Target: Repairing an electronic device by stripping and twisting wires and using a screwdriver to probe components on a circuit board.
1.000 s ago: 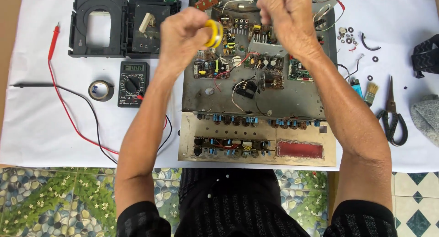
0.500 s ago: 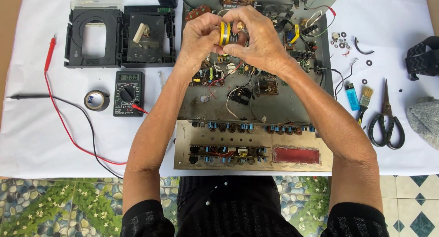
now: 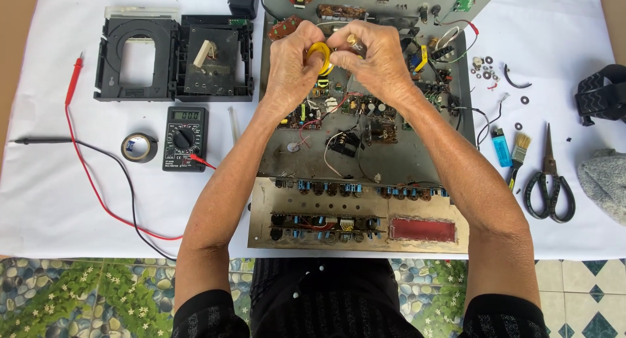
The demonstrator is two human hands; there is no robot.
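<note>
Yellow tape roll (image 3: pixel 319 56), likely light, stiff-rimmed and sticky-edged, sits pinched by its rim in the left hand (image 3: pixel 293 67), while the right hand (image 3: pixel 378 61) just beside it nips a small part (image 3: pixel 355 43) above the chassis (image 3: pixel 365 149).

Both hands raised, meeting at centre.
Left hand (image 3: pixel 292 64) and right hand (image 3: pixel 373 59) pinch with curled fingers, fingertips touching, forearms angled inward.
</note>
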